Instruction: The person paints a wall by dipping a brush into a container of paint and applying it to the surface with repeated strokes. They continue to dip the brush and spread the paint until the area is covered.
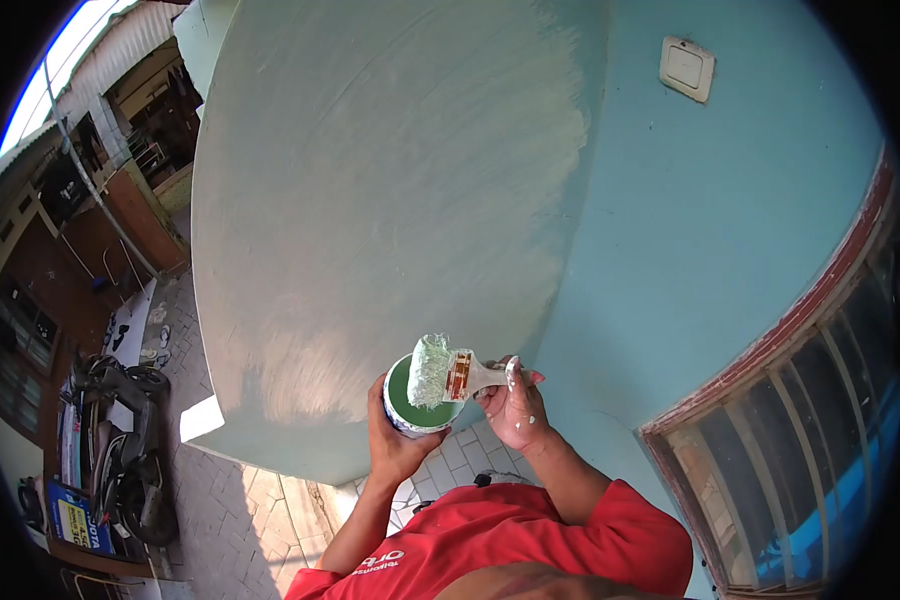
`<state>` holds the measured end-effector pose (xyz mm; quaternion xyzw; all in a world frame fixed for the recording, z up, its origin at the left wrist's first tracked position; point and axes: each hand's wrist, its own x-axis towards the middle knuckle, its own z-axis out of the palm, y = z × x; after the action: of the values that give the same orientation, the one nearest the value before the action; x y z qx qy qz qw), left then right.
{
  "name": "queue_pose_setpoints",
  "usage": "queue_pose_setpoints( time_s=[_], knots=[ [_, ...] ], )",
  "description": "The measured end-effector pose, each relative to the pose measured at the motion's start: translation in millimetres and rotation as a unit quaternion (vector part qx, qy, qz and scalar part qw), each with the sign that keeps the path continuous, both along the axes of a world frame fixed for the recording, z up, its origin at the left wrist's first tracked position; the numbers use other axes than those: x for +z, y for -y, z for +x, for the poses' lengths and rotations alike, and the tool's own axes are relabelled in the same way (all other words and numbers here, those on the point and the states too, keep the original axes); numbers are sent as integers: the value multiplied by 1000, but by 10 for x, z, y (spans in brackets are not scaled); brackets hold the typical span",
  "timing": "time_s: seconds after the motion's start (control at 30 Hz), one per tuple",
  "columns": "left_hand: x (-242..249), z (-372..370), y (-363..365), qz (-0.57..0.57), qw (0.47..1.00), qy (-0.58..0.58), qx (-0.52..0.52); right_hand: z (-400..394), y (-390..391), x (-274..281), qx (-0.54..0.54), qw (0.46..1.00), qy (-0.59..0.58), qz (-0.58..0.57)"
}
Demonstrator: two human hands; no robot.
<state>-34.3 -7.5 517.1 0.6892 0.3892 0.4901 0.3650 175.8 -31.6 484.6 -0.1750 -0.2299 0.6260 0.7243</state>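
Observation:
My left hand [398, 446] is wrapped round a small paint can [406, 418] with green paint inside. In my right hand [516, 406] is the pale handle of a wide paintbrush [458, 375], with white flecks of paint on the fingers. The brush lies level over the can's opening, its bristles pointing left and coated in pale paint. Whether the bristles touch the rim I cannot tell. Beyond the can stands a curved wall [380, 200] with a pale, streaky coat, its right edge brushed unevenly against blue-green.
A blue-green wall [690, 230] with a white switch [687, 68] is at the right, above a red-framed barred window [770, 440]. At the left, a motorbike [135, 450] stands on grey paving [205, 500] near a signboard [82, 520]. A sunlit strip crosses the floor.

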Motion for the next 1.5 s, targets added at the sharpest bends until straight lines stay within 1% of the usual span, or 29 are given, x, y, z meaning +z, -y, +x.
queue_pose_setpoints(
  time_s=[0.1, 0.13, 0.17, 0.23, 0.27, 0.4, 0.47, 0.53, 0.57, 0.63, 0.7, 0.77, 0.83, 0.9, 0.97, 1.03, 1.1, 1.13, 1.17, 1.23, 1.27, 1.3, 1.37, 1.4, 1.43, 1.5],
  knots=[
    [52, 114, -19, 4, 1000, -6, 1, 64, 35, 124, -19, 1000, 18, -1],
    [77, 152, -23, -16, 1000, 0, -3, 117, -12, 33, 5, 998, -51, 23],
    [85, 186, -25, -38, 999, 5, -6, 170, -8, 15, 3, 998, -51, 24],
    [41, 238, -85, -32, 999, 3, -12, 255, 15, 159, -8, 1000, -9, 2],
    [41, 275, -109, -29, 999, 10, -18, 305, 26, 211, -11, 1000, -9, 1],
    [55, 422, -230, -12, 999, 9, -30, 580, -16, 327, -22, 999, 29, 21],
    [92, 507, -290, -9, 999, 12, -39, 706, -71, 392, -39, 998, 40, 43],
    [180, 608, -318, -4, 999, 7, -49, 833, -103, 520, -43, 997, 52, 34],
    [225, 660, -330, -20, 999, 7, -41, 882, -113, 556, -47, 996, 62, 31],
    [279, 761, -354, -14, 998, 31, -61, 976, -149, 596, -47, 997, 60, 28],
    [339, 845, -370, -32, 997, 39, -52, 1031, -181, 650, -43, 995, 87, 22],
    [335, 853, -346, -37, 997, 47, -48, 1089, -223, 582, -41, 996, 84, 13],
    [340, 891, -381, -11, 999, 42, -32, 1114, -239, 475, -38, 996, 80, 17],
    [294, 888, -396, -16, 998, 47, -32, 1121, -223, 456, -46, 996, 77, 27],
    [296, 861, -388, -37, 998, 47, -29, 1038, -213, 469, -92, 990, 104, -4],
    [218, 804, -415, -22, 998, 38, -33, 1034, -205, 437, -92, 991, 101, -1],
    [192, 726, -453, -19, 998, 38, -35, 1010, -196, 401, -85, 988, 126, 12],
    [225, 702, -450, -29, 998, 36, -42, 1026, -188, 366, -64, 992, 110, 17],
    [230, 650, -463, -24, 998, 35, -51, 986, -181, 364, -74, 991, 109, 21],
    [219, 554, -497, -34, 998, 33, -43, 889, -177, 419, -29, 995, 88, 20],
    [219, 494, -515, -36, 998, 37, -48, 820, -152, 462, -27, 997, 67, 10],
    [216, 451, -533, -31, 997, 40, -55, 783, -157, 488, -33, 997, 69, 14],
    [176, 364, -525, -46, 995, 69, -46, 734, -138, 508, 9, 998, 58, -1],
    [159, 309, -529, -29, 998, 42, -30, 719, -141, 490, 18, 998, 63, 9],
    [154, 258, -523, -29, 998, 44, -33, 710, -127, 485, 15, 998, 64, 8],
    [158, 192, -501, -55, 997, 43, -28, 702, -80, 477, -4, 988, 155, -24]
  ],
)
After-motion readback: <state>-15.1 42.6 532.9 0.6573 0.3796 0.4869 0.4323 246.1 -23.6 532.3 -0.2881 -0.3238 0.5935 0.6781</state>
